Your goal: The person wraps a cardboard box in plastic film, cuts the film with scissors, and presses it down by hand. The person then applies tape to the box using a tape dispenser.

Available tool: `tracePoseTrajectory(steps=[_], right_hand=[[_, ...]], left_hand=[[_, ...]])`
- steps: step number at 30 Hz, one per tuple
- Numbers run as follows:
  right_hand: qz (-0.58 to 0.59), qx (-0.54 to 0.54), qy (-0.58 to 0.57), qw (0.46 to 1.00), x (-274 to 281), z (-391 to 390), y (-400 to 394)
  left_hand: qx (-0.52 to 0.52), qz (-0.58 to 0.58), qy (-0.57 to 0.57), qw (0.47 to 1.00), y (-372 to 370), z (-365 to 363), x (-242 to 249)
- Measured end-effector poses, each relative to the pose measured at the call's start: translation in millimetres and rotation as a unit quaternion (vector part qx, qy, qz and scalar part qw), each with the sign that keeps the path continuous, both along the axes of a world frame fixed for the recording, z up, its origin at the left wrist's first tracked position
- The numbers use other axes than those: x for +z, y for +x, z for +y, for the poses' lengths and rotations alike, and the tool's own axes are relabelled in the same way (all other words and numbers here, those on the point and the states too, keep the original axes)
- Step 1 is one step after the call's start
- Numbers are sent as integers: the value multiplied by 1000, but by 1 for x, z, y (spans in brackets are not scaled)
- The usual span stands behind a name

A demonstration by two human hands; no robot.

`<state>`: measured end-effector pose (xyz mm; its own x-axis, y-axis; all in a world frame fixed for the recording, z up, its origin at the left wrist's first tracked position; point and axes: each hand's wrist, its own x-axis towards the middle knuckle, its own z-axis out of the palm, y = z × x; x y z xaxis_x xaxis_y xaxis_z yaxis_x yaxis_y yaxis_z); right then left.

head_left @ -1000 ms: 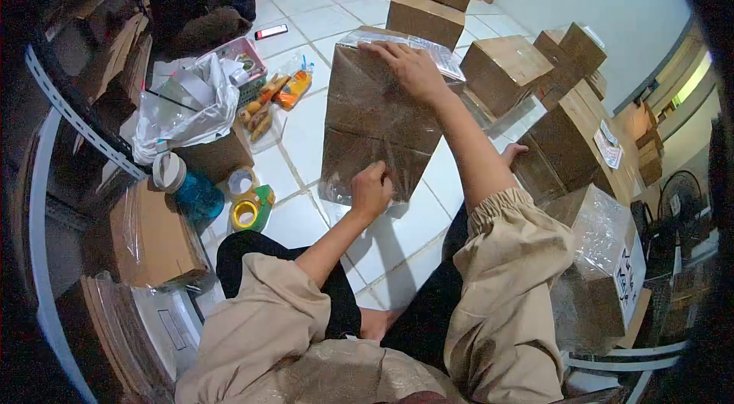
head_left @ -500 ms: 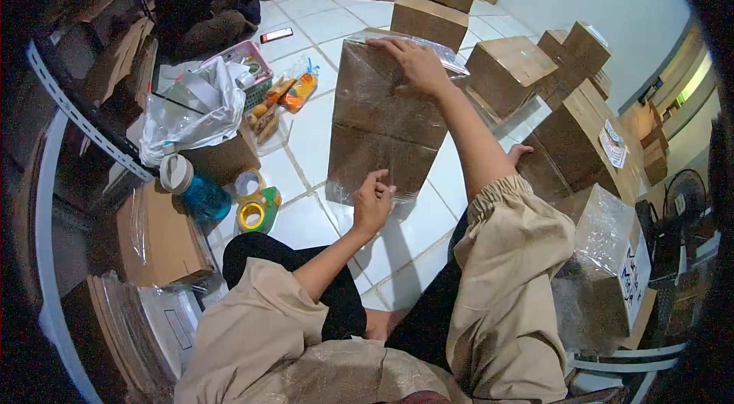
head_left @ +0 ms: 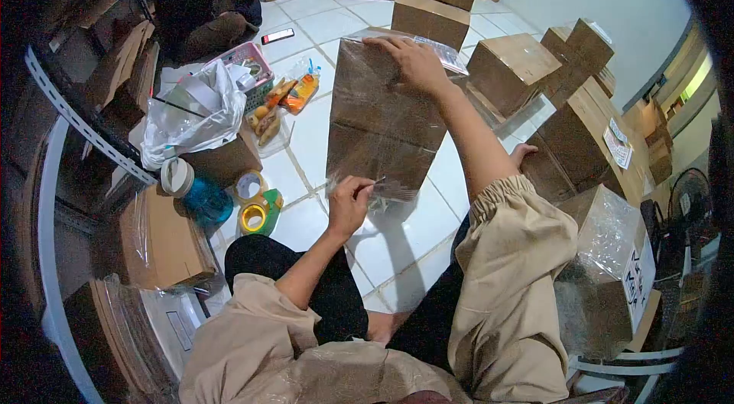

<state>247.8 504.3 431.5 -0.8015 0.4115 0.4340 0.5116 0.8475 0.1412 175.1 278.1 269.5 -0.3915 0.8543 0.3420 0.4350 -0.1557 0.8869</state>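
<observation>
A brown cardboard box (head_left: 386,110) wrapped in clear plastic stands on the white tiles in front of me. At its near lower left corner, my left hand (head_left: 350,205) is closed, its fingertips pinching the loose clear plastic. My right hand (head_left: 413,64) lies on the top far edge of the box, fingers spread and reaching over it, beside a clear sleeve with a paper (head_left: 447,58). Two rolls of tape (head_left: 252,217) lie on the floor to the left of the box.
A blue bottle (head_left: 205,201), a white plastic bag (head_left: 195,110) and snack packets (head_left: 300,92) lie on the left. Stacked boxes (head_left: 512,64) and a large box (head_left: 589,140) stand on the right. Two people sit farther back, one near a phone (head_left: 277,35).
My left hand has moved left along the box's lower edge and its fingers have closed on the plastic. My right hand has stayed on the top.
</observation>
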Motion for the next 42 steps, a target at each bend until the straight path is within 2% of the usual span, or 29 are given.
tracePoseTrajectory(steps=[3, 5, 6, 7, 9, 10, 12, 13, 15, 19, 21, 24, 27, 29, 30, 31, 33, 34, 35, 36, 37, 38, 39, 40, 41, 42], right_hand=[[1, -11, 11, 1000, 0, -2, -1], [-9, -12, 7, 1000, 1, -3, -1], [-20, -14, 5, 1000, 1, -2, 0], [-20, -14, 6, 1000, 1, -3, 0], [-1, 5, -2, 1000, -2, -1, -2], [1, 6, -1, 1000, -2, 0, -2], [-5, -6, -23, 1000, -1, -2, -3], [-4, -4, -22, 1000, 0, -4, -3], [-18, -9, -20, 1000, 2, -8, 0], [-12, -6, -26, 1000, 3, -13, -1], [3, 0, -39, 999, 2, -11, -1], [5, 4, -29, 1000, 2, -11, 0], [-2, -5, -10, 1000, 3, -15, -1], [-9, -6, -9, 1000, 5, -22, 1], [-15, -7, -10, 1000, 5, -24, 1], [-15, -5, -7, 1000, 1, -24, -1], [-5, -37, 225, 974, -10, -23, -7], [11, -36, 162, 986, -16, -24, -6], [12, -33, 165, 986, -19, -33, -8], [16, -69, 219, 973, -25, -44, -10], [19, -105, 272, 956, -30, -55, -11], [30, -73, 324, 943, -44, -58, -12], [28, -72, 324, 943, -61, -56, -6], [13, 5, 260, 966, -78, -51, 2], [0, 82, 193, 978, -80, -51, 8], [-7, 104, 273, 956, -80, -47, 13]], left_hand=[[18, 50, 21, 998, -10, 14, -23], [56, -2, 86, 995, -10, 22, -29], [73, 83, 120, 987, -11, 24, -28], [73, 83, 121, 986, -9, 23, -28], [84, -8, 113, 990, -3, 22, -25], [85, -6, 114, 990, -4, 20, -22], [54, 27, -24, 998, -6, 15, -12], [55, 29, -23, 998, -9, 15, -14], [-19, 6, -86, 996, -15, 19, -22], [-60, 59, -95, 992, -15, 29, -32], [-55, 49, -63, 995, -11, 38, -40], [-41, 67, -109, 991, -14, 54, -49], [-64, 35, -64, 995, -30, 65, -56], [-147, -153, -184, 960, -44, 73, -59], [-159, -209, -156, 952, -49, 78, -70], [-158, -210, -153, 953, -51, 84, -81], [-107, -120, -181, 970, -51, 88, -86], [-105, -120, -179, 971, -50, 87, -90], [-37, -30, -150, 988, -46, 87, -92], [32, 60, -118, 991, -42, 86, -93], [34, 58, -115, 991, -36, 84, -94], [92, 19, -80, 992, -28, 78, -89], [149, -20, -45, 988, -22, 70, -79], [128, -39, -57, 989, -18, 57, -47], [127, -37, -57, 990, -18, 55, -41], [114, -3, -112, 987, -19, 55, -39]])
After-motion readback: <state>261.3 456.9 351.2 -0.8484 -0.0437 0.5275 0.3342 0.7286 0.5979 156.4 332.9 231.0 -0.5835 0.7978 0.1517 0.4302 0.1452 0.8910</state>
